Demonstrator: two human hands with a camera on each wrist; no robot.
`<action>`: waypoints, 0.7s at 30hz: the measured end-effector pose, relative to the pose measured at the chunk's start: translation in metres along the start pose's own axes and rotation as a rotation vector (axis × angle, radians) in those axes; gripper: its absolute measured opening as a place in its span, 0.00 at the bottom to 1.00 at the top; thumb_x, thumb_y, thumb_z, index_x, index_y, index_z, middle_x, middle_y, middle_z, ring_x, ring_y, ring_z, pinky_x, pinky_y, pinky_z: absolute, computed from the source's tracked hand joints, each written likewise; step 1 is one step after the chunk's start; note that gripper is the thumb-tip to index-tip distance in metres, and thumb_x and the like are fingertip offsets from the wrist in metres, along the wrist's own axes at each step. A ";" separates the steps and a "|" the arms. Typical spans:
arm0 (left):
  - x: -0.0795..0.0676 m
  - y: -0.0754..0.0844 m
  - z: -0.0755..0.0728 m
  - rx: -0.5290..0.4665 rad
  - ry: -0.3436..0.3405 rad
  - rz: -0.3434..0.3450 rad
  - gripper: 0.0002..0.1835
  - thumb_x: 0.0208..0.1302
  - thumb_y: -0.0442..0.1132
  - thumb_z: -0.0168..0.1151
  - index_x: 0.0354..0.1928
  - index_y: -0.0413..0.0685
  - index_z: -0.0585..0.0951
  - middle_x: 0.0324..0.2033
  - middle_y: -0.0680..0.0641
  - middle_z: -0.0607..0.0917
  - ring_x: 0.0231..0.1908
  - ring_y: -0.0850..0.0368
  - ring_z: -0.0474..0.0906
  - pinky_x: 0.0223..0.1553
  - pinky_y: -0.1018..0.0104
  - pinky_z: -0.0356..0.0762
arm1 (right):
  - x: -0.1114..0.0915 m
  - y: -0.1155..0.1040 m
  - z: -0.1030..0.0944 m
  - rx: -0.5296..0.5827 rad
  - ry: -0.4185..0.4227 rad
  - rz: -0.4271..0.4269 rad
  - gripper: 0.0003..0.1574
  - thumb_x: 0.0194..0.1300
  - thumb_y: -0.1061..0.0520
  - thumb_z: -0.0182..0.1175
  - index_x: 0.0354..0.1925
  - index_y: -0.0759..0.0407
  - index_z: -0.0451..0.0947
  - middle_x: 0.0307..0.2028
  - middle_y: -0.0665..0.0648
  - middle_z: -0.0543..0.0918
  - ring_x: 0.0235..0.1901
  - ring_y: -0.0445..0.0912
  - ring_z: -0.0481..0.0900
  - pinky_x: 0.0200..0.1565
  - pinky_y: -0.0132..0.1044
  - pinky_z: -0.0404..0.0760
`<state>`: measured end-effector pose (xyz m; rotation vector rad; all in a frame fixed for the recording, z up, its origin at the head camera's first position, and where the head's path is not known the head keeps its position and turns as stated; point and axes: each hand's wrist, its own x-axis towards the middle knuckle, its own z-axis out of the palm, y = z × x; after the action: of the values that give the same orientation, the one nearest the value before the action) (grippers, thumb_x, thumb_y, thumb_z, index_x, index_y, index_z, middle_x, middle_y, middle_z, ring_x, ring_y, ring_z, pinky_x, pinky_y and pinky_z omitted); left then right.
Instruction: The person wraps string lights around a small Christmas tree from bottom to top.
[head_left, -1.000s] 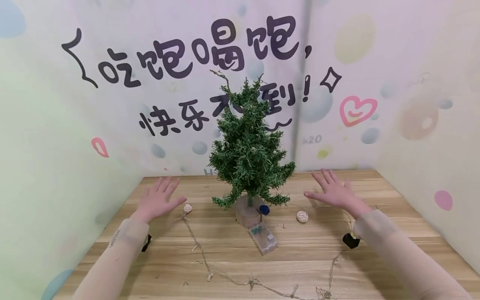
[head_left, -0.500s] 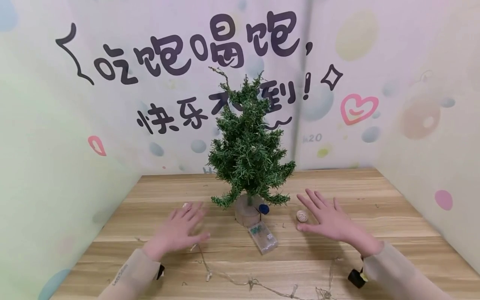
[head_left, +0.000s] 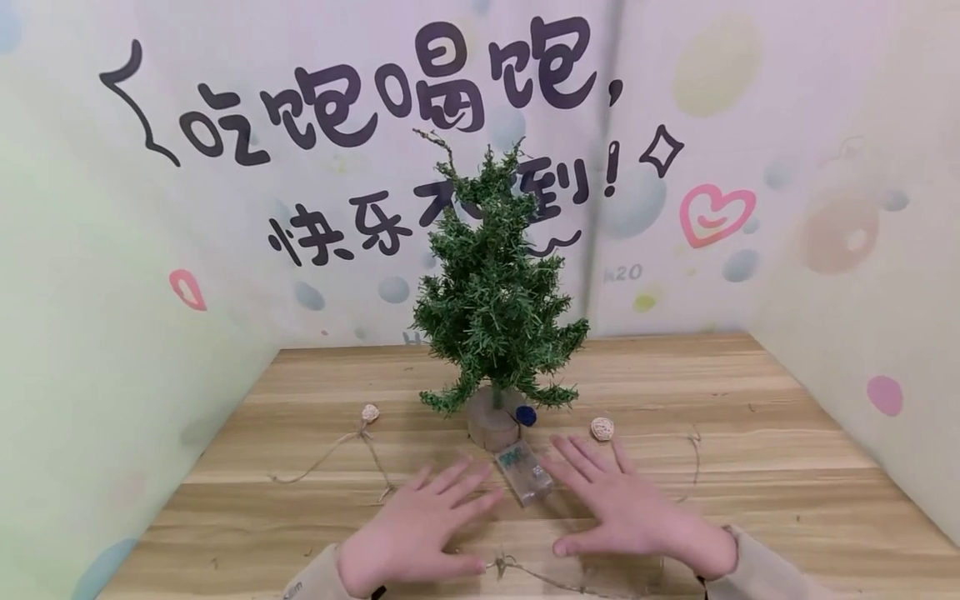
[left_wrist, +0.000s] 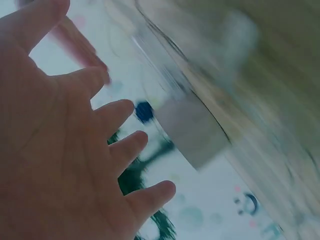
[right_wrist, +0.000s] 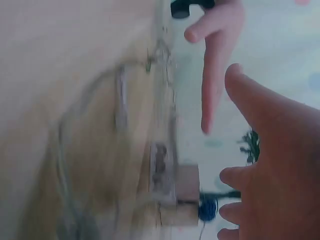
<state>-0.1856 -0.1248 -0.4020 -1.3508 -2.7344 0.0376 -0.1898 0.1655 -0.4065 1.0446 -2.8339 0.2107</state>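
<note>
My left hand (head_left: 423,527) and my right hand (head_left: 626,507) hover, fingers spread, over the front of the table. Neither holds anything. Just beyond them lies a clear plastic box (head_left: 524,477), likely a battery case, nearest the right fingertips in the head view. Behind it stands a small green artificial Christmas tree (head_left: 498,292) on a round wooden base (head_left: 489,427). A dark blue ball (head_left: 526,415) sits by that base. The twine light string (head_left: 551,578) runs across the front, partly hidden by both hands. The left wrist view shows the left palm (left_wrist: 60,130) with fingers apart.
A pale woven ball (head_left: 602,428) lies right of the tree. A smaller pale ball (head_left: 370,413) is at the left, beside a stretch of twine (head_left: 375,458). Printed wall sheets (head_left: 675,275) enclose the wooden table (head_left: 795,467) at the back and sides.
Both hands have swept inward and toward the front edge, from either side of the tree to near the clear box. The tree and the balls have stayed put.
</note>
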 end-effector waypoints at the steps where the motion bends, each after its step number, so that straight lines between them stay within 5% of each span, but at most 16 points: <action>1: 0.001 0.003 0.001 -0.001 -0.008 0.020 0.38 0.56 0.70 0.36 0.67 0.64 0.51 0.66 0.53 0.46 0.65 0.48 0.42 0.56 0.40 0.47 | 0.000 -0.005 0.001 0.004 -0.015 -0.015 0.58 0.44 0.22 0.48 0.68 0.41 0.41 0.67 0.52 0.37 0.65 0.53 0.39 0.55 0.63 0.34; 14: 0.006 0.021 0.001 -0.066 -0.177 0.132 0.37 0.55 0.72 0.25 0.66 0.68 0.46 0.66 0.55 0.50 0.64 0.52 0.45 0.57 0.44 0.50 | -0.005 -0.030 0.010 0.063 -0.161 -0.151 0.54 0.48 0.20 0.40 0.67 0.40 0.43 0.67 0.54 0.42 0.65 0.54 0.41 0.53 0.67 0.41; 21: 0.007 0.020 0.000 0.009 -0.165 0.197 0.35 0.56 0.70 0.26 0.65 0.67 0.56 0.63 0.56 0.59 0.62 0.53 0.54 0.54 0.45 0.57 | -0.007 -0.030 0.016 0.047 -0.194 -0.175 0.47 0.52 0.22 0.36 0.65 0.41 0.53 0.67 0.55 0.46 0.64 0.56 0.46 0.51 0.68 0.45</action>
<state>-0.1739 -0.1069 -0.4026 -1.6807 -2.7133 0.1826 -0.1661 0.1446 -0.4207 1.3863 -2.8942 0.1689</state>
